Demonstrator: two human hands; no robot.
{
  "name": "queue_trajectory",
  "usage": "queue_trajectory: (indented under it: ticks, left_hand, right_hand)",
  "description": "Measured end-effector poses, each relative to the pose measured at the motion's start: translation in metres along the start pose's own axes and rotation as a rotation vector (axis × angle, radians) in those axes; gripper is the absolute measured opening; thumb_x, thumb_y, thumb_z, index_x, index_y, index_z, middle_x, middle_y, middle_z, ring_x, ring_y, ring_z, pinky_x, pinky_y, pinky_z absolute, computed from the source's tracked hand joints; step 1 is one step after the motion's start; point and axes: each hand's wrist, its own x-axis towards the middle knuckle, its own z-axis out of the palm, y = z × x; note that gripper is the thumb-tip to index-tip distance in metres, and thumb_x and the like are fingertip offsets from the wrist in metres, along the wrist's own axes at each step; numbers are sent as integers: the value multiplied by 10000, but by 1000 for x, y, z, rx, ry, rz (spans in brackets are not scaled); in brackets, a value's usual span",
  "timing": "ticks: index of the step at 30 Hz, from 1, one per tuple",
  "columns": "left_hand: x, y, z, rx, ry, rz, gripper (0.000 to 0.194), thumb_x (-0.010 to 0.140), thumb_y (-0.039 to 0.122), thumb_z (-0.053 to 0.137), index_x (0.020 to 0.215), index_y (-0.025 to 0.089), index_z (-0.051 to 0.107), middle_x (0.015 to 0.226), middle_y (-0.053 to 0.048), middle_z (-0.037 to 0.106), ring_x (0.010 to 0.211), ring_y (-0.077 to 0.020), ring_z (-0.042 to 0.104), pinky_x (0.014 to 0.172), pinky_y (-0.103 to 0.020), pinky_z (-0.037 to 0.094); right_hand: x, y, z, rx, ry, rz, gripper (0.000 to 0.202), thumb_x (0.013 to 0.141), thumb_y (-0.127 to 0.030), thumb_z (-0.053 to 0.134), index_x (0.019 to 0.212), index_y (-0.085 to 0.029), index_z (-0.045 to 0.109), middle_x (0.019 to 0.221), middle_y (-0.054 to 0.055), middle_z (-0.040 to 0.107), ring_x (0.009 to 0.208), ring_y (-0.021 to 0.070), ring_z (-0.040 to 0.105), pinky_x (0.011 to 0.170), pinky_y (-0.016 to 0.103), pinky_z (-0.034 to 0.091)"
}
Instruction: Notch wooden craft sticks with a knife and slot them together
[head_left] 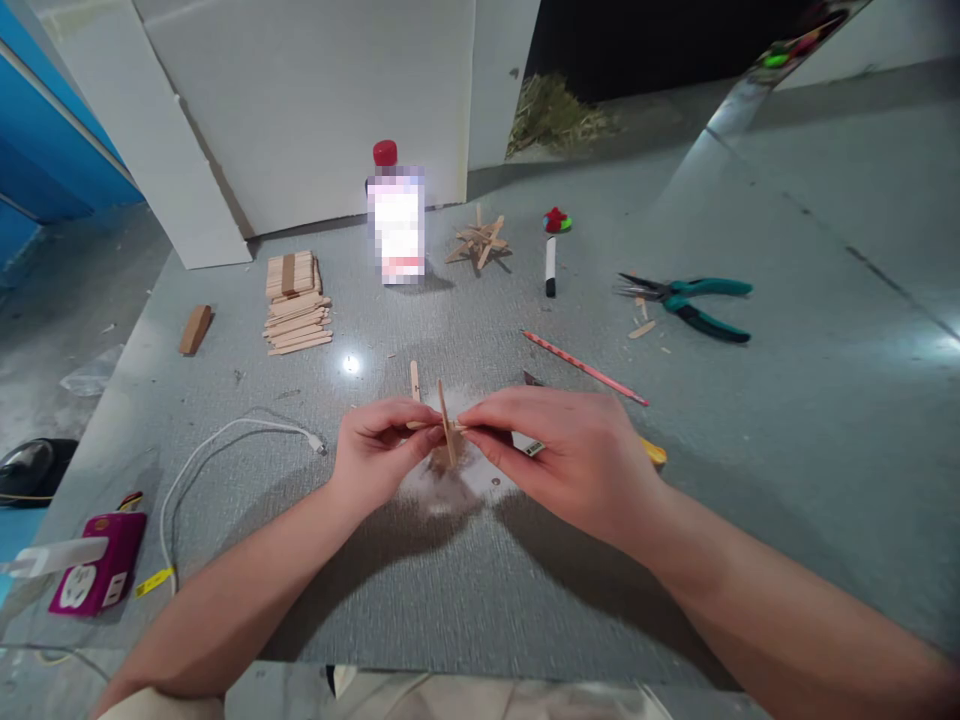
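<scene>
I have a thin upright stick [443, 401] right in front of me, in the middle, in the small gap between my two hands; its long way runs up and down in my view, tipping a little, with the top end further left than the low end; a short bit of a cross stick [457, 429] goes sideways, from one hand toward the other, so the two sticks make a cross. My left hand [386, 448] is nearly closed, thumb and finger pinched on the cross stick from the left side; my right hand [555, 440] is pinched too, with its fingertips at the other side of the cross; both hands are close to the upright stick, but the left is a bit nearer; I cannot tell if my left thumb touches it, or if the two sticks are stuck together.

Under my fingers there is a white patch [435, 497] on the gray surface [420, 600]; one loose stick [415, 378] lies just past my left hand, pointing away from me; a yellow handle [654, 453] peeks out by my right hand; the pink pencil [585, 368] lies slanted past that hand, and the pliers [682, 297] are further off to the right.
</scene>
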Motion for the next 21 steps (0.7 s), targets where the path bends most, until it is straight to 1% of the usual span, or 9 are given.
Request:
queue_trajectory:
  ticks: [5, 9, 13, 21]
  left_hand:
    - [1, -1, 1, 4, -10, 20, 107, 773, 212, 829, 874, 216, 795, 837, -40, 762, 724, -120, 705, 667, -230, 605]
    - [2, -1, 3, -9, -24, 35, 88, 778, 201, 826, 857, 220, 794, 845, -36, 760, 720, -112, 702, 663, -219, 598]
    - [2, 0, 4, -24, -28, 32, 99, 790, 192, 817, 876, 235, 792, 839, -21, 758, 698, -99, 698, 652, -207, 594]
    - [2, -1, 4, -36, -32, 22, 98, 787, 213, 824, 876, 238, 793, 833, -21, 762, 677, -96, 698, 634, -199, 590]
  right_hand:
    - [1, -1, 1, -35, 14, -33, 114, 937, -134, 600, 972, -216, 671, 877, 5, 762, 751, 127, 706, 695, 239, 547]
    - [1, -1, 3, -55, 20, -53, 99, 953, -159, 585, 973, -212, 667, 869, 14, 763, 747, 134, 709, 679, 244, 551]
    - [0, -2, 3, -65, 35, -67, 97, 952, -151, 590, 975, -210, 663, 868, 13, 763, 754, 134, 713, 694, 244, 555]
    - [-2, -3, 3, -66, 17, -53, 110, 964, -164, 577, 983, -225, 666, 890, 18, 767, 769, 146, 717, 701, 265, 563]
